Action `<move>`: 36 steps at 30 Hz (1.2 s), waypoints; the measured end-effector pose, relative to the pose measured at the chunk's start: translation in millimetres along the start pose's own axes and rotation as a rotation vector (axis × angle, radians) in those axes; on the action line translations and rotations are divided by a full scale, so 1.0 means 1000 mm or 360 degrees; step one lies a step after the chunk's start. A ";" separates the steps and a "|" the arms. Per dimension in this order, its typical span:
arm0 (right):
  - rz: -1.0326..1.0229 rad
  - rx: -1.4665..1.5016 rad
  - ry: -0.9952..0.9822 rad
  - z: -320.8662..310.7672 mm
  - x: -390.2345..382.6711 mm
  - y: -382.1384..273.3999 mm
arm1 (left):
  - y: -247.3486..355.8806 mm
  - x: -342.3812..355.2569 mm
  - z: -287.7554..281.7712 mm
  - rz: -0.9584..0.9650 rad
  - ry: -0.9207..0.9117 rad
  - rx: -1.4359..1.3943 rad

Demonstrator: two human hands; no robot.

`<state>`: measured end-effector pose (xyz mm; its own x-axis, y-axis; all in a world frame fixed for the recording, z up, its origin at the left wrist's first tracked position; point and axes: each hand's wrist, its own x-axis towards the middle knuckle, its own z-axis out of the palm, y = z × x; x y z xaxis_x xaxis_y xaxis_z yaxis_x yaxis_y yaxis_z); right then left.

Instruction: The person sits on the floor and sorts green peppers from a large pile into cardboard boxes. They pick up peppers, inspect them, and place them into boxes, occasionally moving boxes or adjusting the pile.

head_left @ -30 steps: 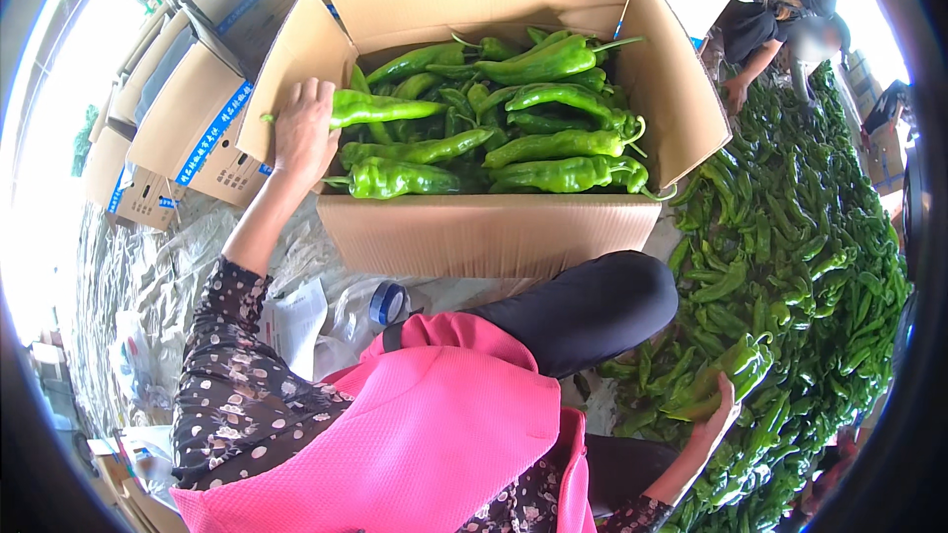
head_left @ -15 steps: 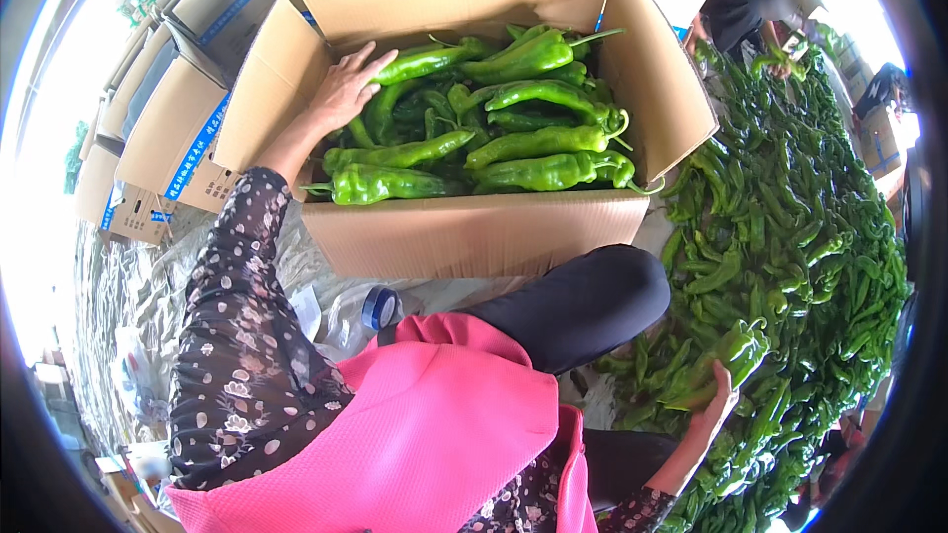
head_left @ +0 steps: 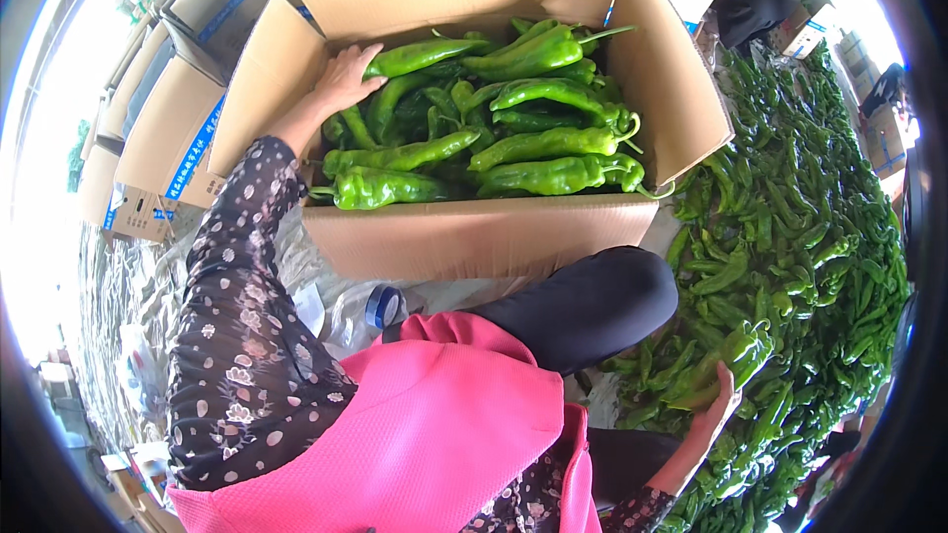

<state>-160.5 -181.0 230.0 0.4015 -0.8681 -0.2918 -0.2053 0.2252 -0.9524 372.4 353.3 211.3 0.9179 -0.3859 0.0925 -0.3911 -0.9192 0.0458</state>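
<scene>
Inside the open cardboard box [head_left: 474, 237], my left hand [head_left: 346, 79] is at the back left. Its fingers and thumb close around the left end of a long green pepper [head_left: 425, 56]. More green peppers [head_left: 543, 146] lie roughly lengthwise in the box, some stacked over others. Low on the right, my right hand [head_left: 713, 407] is curled around the lower side of a small bunch of green peppers [head_left: 731, 360], just above a big heap. Part of that grip is hidden behind the peppers.
A wide heap of green peppers [head_left: 780, 237] covers the right side. Other open cardboard boxes [head_left: 168, 128] stand at the left. A blue tape roll [head_left: 383, 306] lies on the plastic sheeting [head_left: 128, 306] before my bent knee [head_left: 602, 296]. Another person [head_left: 755, 0] is at the far right.
My left fingers have drawn back slightly toward the box's left wall, and the back pepper has shifted a little left with them. My right hand still holds its bunch, almost unmoved.
</scene>
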 end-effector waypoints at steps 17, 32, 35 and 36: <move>-0.0126 -0.0016 -0.0221 0.000 0.017 0.005 | 0.085 -0.164 -0.050 0.0072 -0.0265 -0.0202; -0.1664 -0.0614 -0.1466 0.405 -0.102 -0.169 | 0.064 -0.159 -0.025 0.0843 0.0170 -0.0045; -0.2452 -0.0887 -0.1248 0.477 -0.116 -0.116 | 0.094 -0.176 -0.051 0.0646 0.0312 -0.0103; -0.2539 -0.0768 -0.1492 0.490 -0.117 -0.091 | 0.099 -0.183 -0.059 0.0679 0.0360 -0.0272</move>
<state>248.7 116.6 308.1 0.6901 0.4056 0.5993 0.6599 -0.6927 -0.2910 162.2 337.9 257.7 0.6438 -0.6802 0.3505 -0.7507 -0.6502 0.1170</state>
